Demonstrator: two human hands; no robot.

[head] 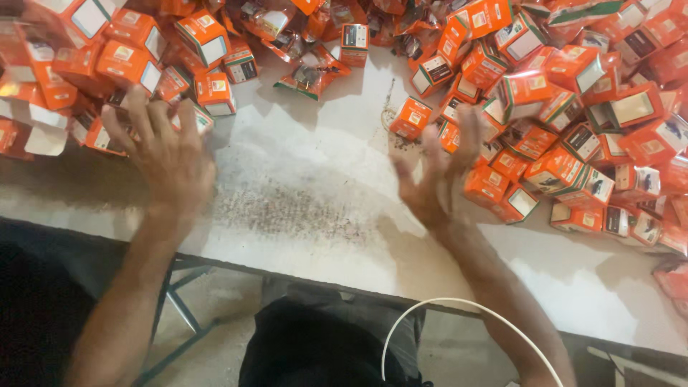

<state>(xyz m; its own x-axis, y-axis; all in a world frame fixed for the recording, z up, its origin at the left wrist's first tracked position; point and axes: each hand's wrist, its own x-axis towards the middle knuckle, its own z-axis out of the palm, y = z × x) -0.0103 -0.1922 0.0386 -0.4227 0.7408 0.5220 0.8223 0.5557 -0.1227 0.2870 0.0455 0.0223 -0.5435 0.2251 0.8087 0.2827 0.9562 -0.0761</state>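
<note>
My left hand (163, 152) hovers palm down with fingers spread over the left side of a white worktable (308, 186), its fingertips close to a heap of small orange cartons (129, 61). My right hand (437, 175) is raised on edge, fingers apart and slightly blurred, right beside a second heap of orange cartons (566, 122) on the right. Neither hand holds anything. One lone orange carton (411, 117) lies just beyond my right hand's fingertips.
Orange plastic pouches (312, 72) lie among the cartons at the back. The table's middle shows dark scuffed stains (287, 208). A white cable (459, 315) curves below the table's near edge, above my dark clothing. A metal frame leg (183, 308) stands under the table.
</note>
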